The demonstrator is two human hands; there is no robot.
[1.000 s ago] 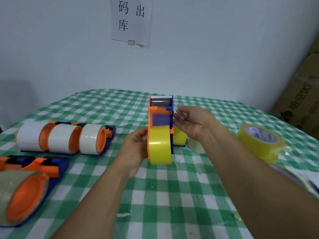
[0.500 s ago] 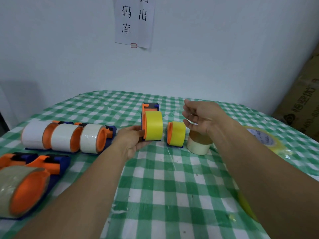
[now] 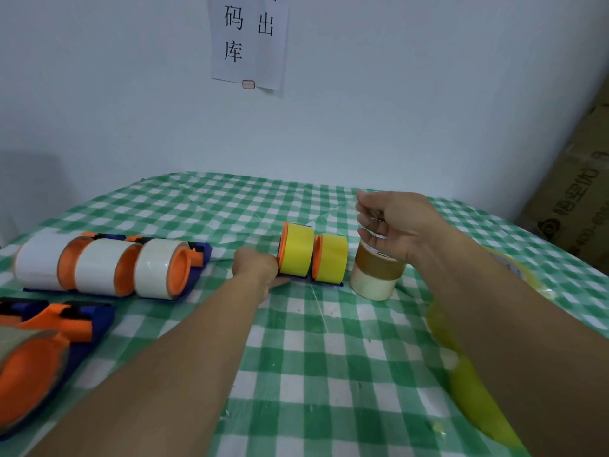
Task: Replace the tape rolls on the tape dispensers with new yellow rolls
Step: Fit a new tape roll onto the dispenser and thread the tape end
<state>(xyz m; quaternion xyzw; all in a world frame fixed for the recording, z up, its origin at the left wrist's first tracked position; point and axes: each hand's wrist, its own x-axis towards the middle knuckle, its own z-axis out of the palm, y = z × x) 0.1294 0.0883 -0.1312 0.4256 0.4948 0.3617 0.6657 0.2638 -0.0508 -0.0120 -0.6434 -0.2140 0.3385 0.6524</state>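
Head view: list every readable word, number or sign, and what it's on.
"码": white paper sheet taped to the wall, upper left.
"出": same sheet, upper right.
"库": same sheet, below "码".
Characters at the sheet's top: cut off by the frame edge, unreadable.
Small red-bordered label at the sheet's bottom: too small to read.
Dark print on the brown cardboard box, far right: sideways and blurred, unreadable.

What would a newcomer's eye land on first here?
Two yellow rolls stand side by side on dispensers in the middle of the checked cloth, with the left hand touching the left one. The right hand hovers open above a brown-and-cream stack just right of them. White rolls line up at far left.
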